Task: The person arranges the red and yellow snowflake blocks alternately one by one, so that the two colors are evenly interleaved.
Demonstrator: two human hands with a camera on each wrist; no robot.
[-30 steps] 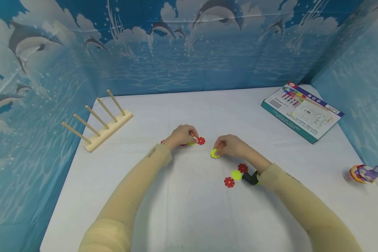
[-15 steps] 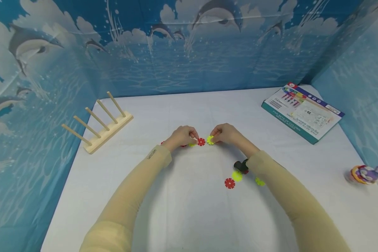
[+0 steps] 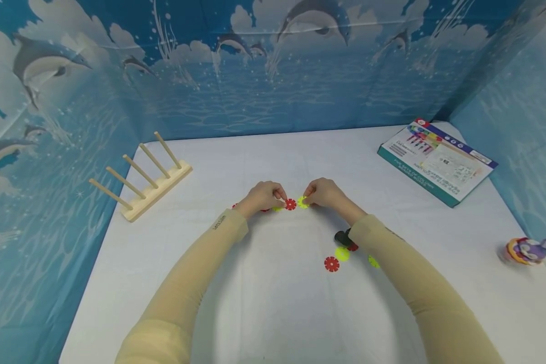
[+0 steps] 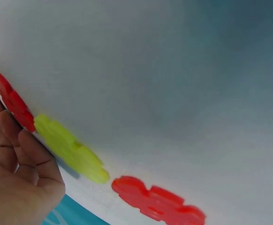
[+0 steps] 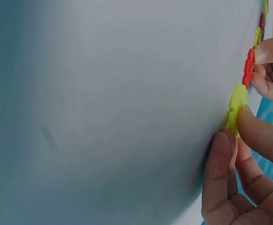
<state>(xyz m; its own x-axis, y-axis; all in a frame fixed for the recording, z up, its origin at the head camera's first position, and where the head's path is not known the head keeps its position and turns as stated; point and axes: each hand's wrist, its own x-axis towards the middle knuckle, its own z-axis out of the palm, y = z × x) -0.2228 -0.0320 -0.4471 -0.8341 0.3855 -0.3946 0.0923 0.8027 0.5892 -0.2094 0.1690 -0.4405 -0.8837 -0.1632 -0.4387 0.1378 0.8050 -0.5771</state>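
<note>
The right hand (image 3: 326, 193) pinches a yellow disc (image 5: 238, 103) beside the red disc (image 5: 248, 70) the left hand (image 3: 260, 195) seemingly pinches for steadiness.

Your left hand (image 4: 21, 183) curls its fingers at a red notched plastic disc (image 4: 13, 101). Along your white cloth (image 4: 150, 93) follow a yellow-green notched plastic disc (image 4: 71, 147) and a second red notched disc (image 4: 157, 200), just beside each other.

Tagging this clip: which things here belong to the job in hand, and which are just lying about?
Job:
- red disc held by the left hand
- yellow disc pinched in the right hand
- probably the loose discs

Apparently just lying about:
- peg stand
- box
- purple toy
</note>
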